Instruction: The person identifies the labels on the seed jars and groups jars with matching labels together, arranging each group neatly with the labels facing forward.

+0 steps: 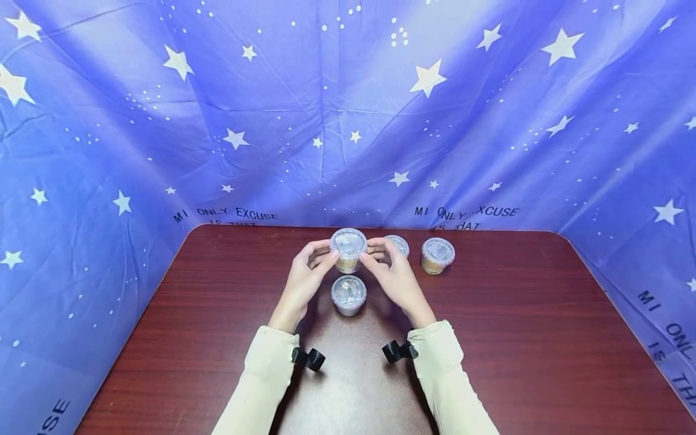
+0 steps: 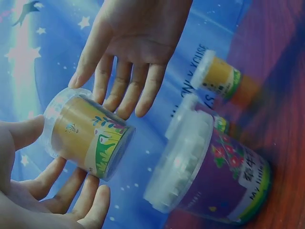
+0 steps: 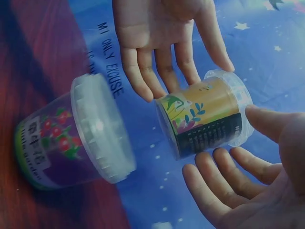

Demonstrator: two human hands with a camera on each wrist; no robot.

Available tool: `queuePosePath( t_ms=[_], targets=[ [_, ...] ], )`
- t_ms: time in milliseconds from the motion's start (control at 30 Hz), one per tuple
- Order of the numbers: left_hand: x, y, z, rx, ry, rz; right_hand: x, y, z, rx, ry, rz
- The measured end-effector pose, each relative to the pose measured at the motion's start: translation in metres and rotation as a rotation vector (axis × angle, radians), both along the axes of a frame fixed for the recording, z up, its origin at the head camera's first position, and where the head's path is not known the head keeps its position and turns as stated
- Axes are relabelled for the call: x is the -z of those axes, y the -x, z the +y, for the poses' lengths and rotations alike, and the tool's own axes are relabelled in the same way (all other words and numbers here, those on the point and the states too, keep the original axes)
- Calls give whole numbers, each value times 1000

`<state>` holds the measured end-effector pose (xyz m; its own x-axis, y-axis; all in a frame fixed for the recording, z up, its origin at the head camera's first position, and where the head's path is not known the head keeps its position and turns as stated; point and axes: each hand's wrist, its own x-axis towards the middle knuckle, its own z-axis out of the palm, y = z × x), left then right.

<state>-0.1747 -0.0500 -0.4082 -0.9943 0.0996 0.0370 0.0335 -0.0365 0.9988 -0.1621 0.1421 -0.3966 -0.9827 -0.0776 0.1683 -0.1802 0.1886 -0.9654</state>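
Note:
A small clear-lidded plastic cup with a yellow printed label (image 1: 348, 262) is held up between both hands, seemingly off the table. My left hand (image 1: 304, 278) pinches its left side, thumb near the lid rim and fingers around the wall. From the other side my right hand (image 1: 396, 279) grips it the same way, as the right wrist view shows the fingertips on the cup (image 3: 202, 119). Closer to me stands a cup with a purple flower label (image 1: 348, 297), upright on the table and touched by neither hand.
Just behind the right hand is another lidded cup (image 1: 399, 243), partly hidden. Farther right stands a yellow-labelled cup (image 1: 437, 257). All rest on a reddish-brown wooden table (image 1: 516, 338), with a blue star-patterned cloth (image 1: 326, 90) hanging at its back and sides.

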Motion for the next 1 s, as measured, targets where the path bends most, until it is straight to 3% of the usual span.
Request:
queuePosePath(
  t_ms=[433, 700, 867, 1000],
  targets=[
    [-19, -28, 3, 9, -42, 47, -16, -23, 6, -48, 8, 34],
    [-20, -42, 3, 16, -37, 25, -19, -39, 6, -76, 58, -9],
    [-21, -48, 2, -7, -32, 9, -17, -41, 4, -103, 81, -33],
    [-19, -50, 5, 11, -42, 4, -15, -44, 7, -107, 89, -34]
  ],
)
